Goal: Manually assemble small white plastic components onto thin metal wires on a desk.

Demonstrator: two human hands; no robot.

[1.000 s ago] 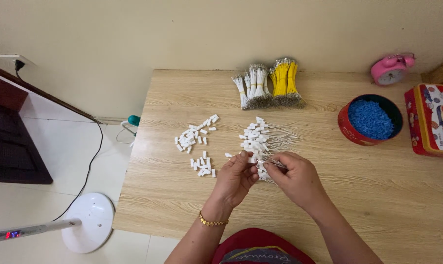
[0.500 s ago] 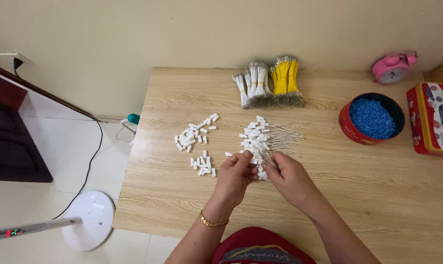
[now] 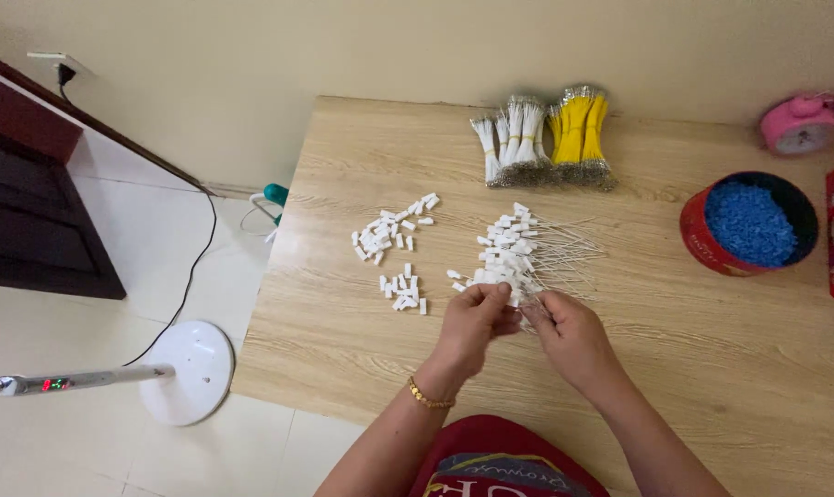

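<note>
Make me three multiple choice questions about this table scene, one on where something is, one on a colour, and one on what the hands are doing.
1. Where do the wire bundles lie?
A. at the table's far edge
B. on the floor
C. inside the tin

2. What colour are the beads in the round red tin?
A. green
B. blue
C. white

3. How are the left hand and right hand placed?
A. flat and far apart
B. one under the table
C. close together, pinching small white pieces

Answers: 1 A, bundles lie near the wall. 2 B, the filling is blue. 3 C, fingers meet at the white pile.
</note>
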